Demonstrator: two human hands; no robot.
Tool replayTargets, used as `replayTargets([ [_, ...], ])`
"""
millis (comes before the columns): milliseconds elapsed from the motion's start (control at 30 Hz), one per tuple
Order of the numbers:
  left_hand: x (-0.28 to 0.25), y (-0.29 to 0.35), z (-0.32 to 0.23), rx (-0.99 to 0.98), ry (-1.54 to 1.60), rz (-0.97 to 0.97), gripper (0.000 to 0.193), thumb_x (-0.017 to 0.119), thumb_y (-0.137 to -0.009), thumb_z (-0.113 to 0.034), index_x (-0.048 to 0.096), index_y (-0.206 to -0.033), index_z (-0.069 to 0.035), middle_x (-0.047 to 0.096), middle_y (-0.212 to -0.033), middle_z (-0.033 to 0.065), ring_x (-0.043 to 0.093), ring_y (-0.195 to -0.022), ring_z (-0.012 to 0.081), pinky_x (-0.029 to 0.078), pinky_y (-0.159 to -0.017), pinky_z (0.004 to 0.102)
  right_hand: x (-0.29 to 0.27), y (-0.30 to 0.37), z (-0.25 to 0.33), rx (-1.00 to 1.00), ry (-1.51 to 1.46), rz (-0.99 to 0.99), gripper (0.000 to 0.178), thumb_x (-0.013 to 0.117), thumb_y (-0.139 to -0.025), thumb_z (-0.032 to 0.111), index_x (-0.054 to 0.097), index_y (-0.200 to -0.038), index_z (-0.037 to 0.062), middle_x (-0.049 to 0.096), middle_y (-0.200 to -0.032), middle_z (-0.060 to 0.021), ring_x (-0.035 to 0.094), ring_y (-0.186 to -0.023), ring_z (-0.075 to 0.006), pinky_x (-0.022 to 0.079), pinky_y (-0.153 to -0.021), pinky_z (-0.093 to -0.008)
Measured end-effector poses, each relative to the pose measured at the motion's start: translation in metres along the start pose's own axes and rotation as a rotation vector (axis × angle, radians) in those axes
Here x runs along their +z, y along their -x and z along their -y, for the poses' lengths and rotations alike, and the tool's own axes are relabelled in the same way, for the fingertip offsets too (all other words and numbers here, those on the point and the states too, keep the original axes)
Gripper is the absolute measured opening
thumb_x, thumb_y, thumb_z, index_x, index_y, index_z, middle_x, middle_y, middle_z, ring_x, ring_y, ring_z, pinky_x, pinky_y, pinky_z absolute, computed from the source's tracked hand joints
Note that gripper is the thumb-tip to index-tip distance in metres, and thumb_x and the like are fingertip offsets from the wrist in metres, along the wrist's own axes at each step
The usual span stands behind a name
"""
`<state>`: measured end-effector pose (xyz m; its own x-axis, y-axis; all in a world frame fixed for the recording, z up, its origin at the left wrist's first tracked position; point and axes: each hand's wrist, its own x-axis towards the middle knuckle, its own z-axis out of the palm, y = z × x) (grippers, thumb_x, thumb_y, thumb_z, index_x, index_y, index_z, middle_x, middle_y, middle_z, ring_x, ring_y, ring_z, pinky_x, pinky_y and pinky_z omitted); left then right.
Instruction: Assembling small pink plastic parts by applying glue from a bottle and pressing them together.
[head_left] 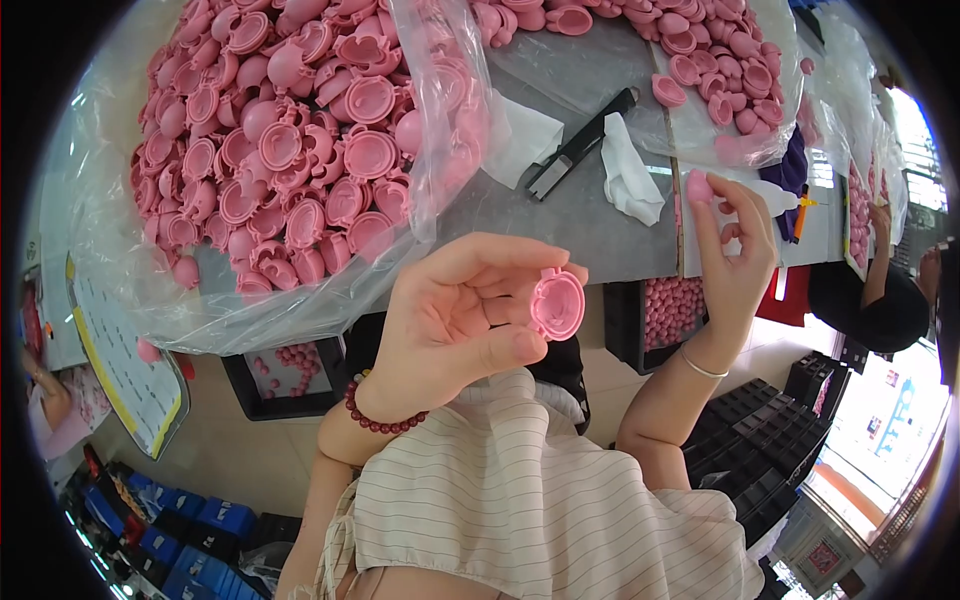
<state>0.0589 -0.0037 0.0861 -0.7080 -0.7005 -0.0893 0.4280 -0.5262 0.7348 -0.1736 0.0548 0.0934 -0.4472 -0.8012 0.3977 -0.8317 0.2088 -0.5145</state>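
Observation:
Between the thumb and fingers of my left hand (450, 310) is a round pink plastic shell half (560, 305), its hollow inside facing up and small tabs on its rim. My right hand (738, 245) is raised at the table's front edge, thumb and index finger close together at a small pink dome-shaped piece (699, 187); the hand hides part of the grip. Just beyond it lies a white squeeze bottle (775, 198) with a thin tip. A large heap of pink shell halves (280, 145) fills a clear plastic bag (300, 325) at the left.
On the grey table (640, 245) lie a black-handled tool (585, 142) and crumpled white tissues (632, 175). More pink pieces (715, 60) are piled at the far right. Below the edge stand black bins (640, 320) with pink parts. Another person (865, 300) is at the right.

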Motion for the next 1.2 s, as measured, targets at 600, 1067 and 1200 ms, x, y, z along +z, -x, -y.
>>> replayTargets([
  [600, -0.007, 0.001, 0.009, -0.104, 0.278, 0.068, 0.052, 0.066, -0.070, -0.021, 0.043, -0.109, 0.004, 0.052, -0.103, 0.0210, 0.056, -0.076, 0.0160, 0.049, -0.065, 0.0241, 0.015, 0.004, 0.025, -0.104, 0.085, 0.050, 0.022, 0.061, -0.069, 0.007, 0.057, -0.089, -0.0002, 0.055, -0.079, -0.0058, 0.047, -0.067, -0.0123, 0.037, -0.057, -0.0212],
  [1067, -0.002, 0.008, 0.009, 0.177, -0.185, 0.095, 0.040, 0.059, -0.068, 0.009, 0.048, -0.106, 0.005, 0.052, -0.105, 0.0134, 0.055, -0.088, 0.0154, 0.046, -0.078, 0.0261, 0.010, 0.032, 0.067, -0.399, -0.557, 0.203, 0.039, 0.071, -0.051, 0.030, 0.060, -0.077, 0.0020, 0.052, -0.073, -0.0075, 0.048, -0.063, -0.0165, 0.036, -0.053, -0.0241],
  [1200, -0.002, 0.009, 0.009, 0.168, -0.215, 0.107, 0.040, 0.062, -0.067, 0.006, 0.048, -0.105, 0.006, 0.050, -0.106, 0.0171, 0.053, -0.092, 0.0192, 0.045, -0.079, 0.0287, 0.010, 0.032, 0.070, -0.346, -0.571, 0.239, 0.033, 0.072, -0.050, 0.019, 0.062, -0.078, 0.0049, 0.051, -0.074, -0.0045, 0.047, -0.065, -0.0143, 0.037, -0.051, -0.0223],
])
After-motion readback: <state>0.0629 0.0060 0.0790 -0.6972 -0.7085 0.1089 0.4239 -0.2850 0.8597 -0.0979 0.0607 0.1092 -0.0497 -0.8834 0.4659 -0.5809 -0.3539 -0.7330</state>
